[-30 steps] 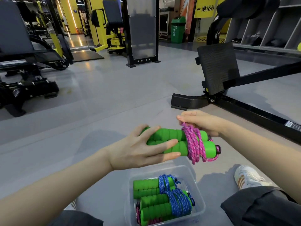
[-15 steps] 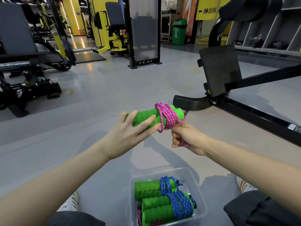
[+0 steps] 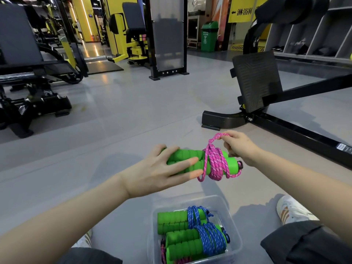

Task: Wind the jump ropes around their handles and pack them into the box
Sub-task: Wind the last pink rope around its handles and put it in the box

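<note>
**Pink rope nearly wound; last loop lifted above the handles**

Since the frame half a second ago the bundle has dropped lower and swung level, and the right hand [image 3: 238,147] has gone from below the handles to above and behind them, drawing a loop of rope upward.

Setting: gym floor [image 3: 133,111], grey, with the black base of a weight machine [image 3: 257,119] beyond the hands. The person sits with the clear plastic box [image 3: 233,223] between the knees, directly below the work. Inside the box lie two bundles of green handles wrapped in blue rope [image 3: 207,237]; a trace of pink shows at the bottom, too hidden to read.

The work: a pair of green foam handles [image 3: 184,155] held side by side in the air, long axis running left to right across the view, nearly level. The left hand [image 3: 162,174] is clamped on the left half of the pair, fingers spread over the near side. The pink rope [image 3: 216,161] is coiled around the right half, with a slack tail hanging below.

The right hand pinches the top of a pink loop, fingers closed on it, just above and right of the coils.

Judgement: the coming move turns on that loop lying above the handles' right end, which is free. The right hand is nearer that end, so the loop likely goes over or under a coil there to lock the wrap. Then the bundle goes straight down into the box.
</note>
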Demonstrator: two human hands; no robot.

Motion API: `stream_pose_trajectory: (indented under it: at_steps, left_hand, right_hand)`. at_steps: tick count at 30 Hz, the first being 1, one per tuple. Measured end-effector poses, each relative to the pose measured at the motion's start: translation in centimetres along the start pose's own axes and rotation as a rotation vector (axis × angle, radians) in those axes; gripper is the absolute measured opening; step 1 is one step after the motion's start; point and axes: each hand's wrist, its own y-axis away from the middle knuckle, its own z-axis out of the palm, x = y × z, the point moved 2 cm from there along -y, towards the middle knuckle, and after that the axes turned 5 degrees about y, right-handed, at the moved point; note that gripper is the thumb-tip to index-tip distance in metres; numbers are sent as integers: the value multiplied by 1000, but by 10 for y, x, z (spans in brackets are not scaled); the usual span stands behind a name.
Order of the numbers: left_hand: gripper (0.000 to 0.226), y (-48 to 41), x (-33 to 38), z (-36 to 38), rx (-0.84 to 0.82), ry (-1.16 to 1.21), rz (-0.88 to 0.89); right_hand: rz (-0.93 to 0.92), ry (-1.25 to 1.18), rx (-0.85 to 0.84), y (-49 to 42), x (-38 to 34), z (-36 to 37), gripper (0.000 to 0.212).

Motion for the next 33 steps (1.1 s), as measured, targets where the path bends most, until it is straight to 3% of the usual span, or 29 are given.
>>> stream_pose_trajectory:
  at_steps: [6, 10, 13, 14, 19, 28, 33]
  left_hand:
    - [39, -23, 9, -12, 116, 46, -9]
    - [39, -20, -2, -14, 130, -15, -23]
    - [40, -13, -15, -13, 117, -82, -62]
    - [41, -10, -19, -10, 107, -103, -95]
    - [55, 9, -33, 9, -10, -201, -198]
    - [72, 14, -34, 14, -203, -152, -322]
    - [91, 13, -29, 20, -318, -79, -349]
  right_hand:
    - [26, 133, 81, -13, 5, -3, 19]
    - [-34, 350, 154, -16, 7, -8, 20]
    - [-120, 577, -27, 2, 2, 1, 19]
    - [-123, 632, -109, 11, 1, 10, 13]
    - [-241, 794, -250, 46, -5, 54, 27]
    - [-456, 909, -153, 58, -66, 39, 44]
    - [-578, 1100, -193, 67, -81, 22, 35]
